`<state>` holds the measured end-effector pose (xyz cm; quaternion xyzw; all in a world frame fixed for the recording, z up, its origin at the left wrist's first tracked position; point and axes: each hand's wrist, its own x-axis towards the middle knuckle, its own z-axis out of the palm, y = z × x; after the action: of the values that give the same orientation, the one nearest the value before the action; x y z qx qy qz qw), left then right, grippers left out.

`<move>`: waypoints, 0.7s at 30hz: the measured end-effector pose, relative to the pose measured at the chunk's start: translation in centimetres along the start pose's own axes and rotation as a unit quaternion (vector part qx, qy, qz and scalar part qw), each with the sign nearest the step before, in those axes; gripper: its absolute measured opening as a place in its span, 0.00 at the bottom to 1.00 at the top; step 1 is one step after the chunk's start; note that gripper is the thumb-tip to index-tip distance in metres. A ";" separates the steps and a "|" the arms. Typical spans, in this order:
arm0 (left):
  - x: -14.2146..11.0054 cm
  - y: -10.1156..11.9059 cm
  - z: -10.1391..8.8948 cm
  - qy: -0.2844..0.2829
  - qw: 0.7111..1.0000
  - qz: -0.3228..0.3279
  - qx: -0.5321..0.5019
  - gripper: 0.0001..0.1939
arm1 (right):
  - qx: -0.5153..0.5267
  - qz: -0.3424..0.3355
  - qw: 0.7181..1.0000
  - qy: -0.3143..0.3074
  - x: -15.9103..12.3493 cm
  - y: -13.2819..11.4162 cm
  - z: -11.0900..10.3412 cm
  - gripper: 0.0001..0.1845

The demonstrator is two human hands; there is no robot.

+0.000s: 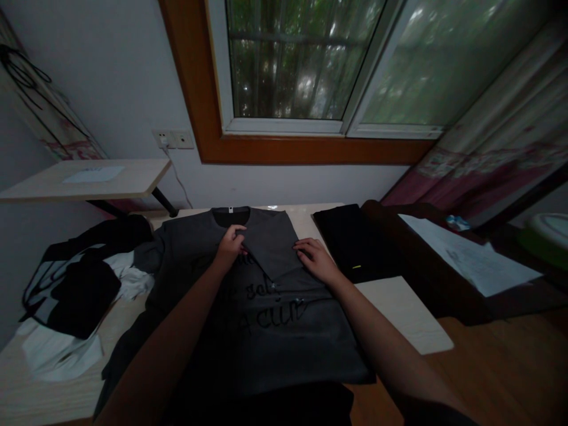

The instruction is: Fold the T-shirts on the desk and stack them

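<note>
A dark grey T-shirt (284, 343) with black lettering lies spread on the table, its collar toward the window. Its right sleeve is folded inward over the chest, making a slanted flap. Just below the collar, my left hand (229, 248) is closed, pinching the cloth at the flap's inner end. At the folded right edge, my right hand (314, 259) has its fingers and thumb bent onto the cloth. The shirt's left side lies unfolded, partly hidden under my left forearm.
A heap of black, grey and white clothes (89, 290) lies at the left below a small raised shelf (146, 183). Folded black clothing (355, 242) sits right of the shirt on the pale table (408, 313). Farther right, a paper sheet (470, 254) rests on a dark surface.
</note>
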<state>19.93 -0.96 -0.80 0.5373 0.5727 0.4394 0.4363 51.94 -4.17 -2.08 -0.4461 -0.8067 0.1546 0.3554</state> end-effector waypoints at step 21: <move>-5.3 1.1 1.0 -0.205 0.973 -0.047 -0.092 0.44 | 0.081 0.077 0.991 0.068 0.2 0.4 -0.2 0.16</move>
<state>21.35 -6.22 0.20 0.5460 0.4527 0.3495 0.6123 52.23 -3.78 -2.06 -0.4860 -0.7289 0.2151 0.4315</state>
